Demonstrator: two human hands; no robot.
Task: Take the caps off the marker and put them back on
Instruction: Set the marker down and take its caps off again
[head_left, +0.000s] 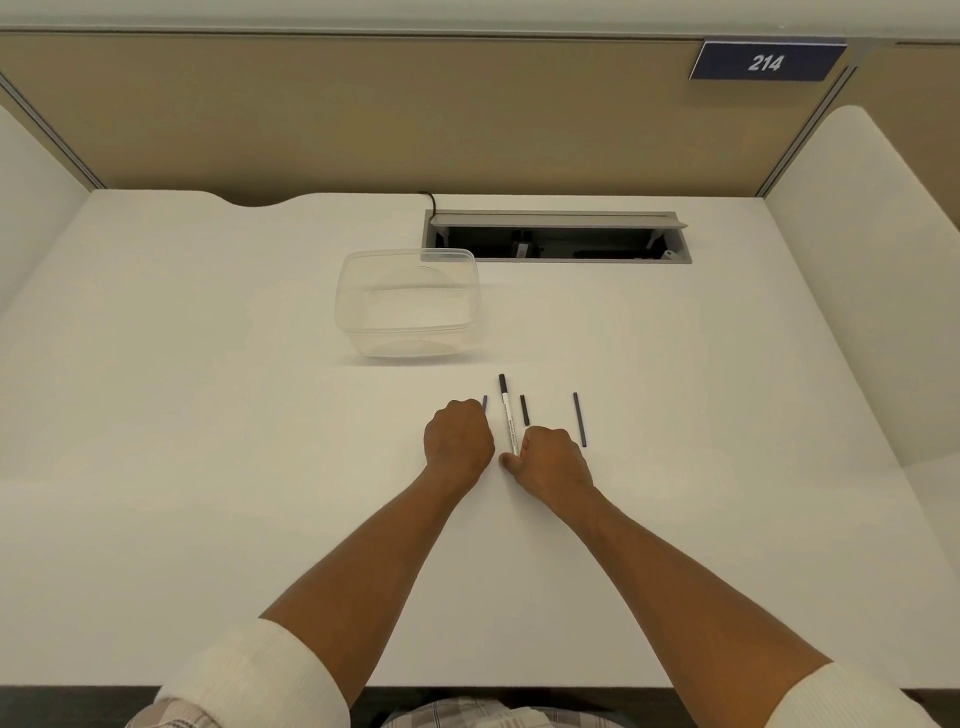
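Left desk area: white desk bare out to its left edge
Container: clear tub beyond hands, well apart
Left hand: fisted; bluish tip protrudes, held item unclear
Marker: flat between hands, dark cap pointing away
Right hand: curled, thumb and fingers pinching marker's near end
Right side: short dark cap, long dark stick lying loose; bare desk beyond

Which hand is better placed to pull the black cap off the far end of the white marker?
Probably the left hand. The right hand already pinches the white marker at its near end, so the left, fisted right beside the barrel, is nearer the black cap.
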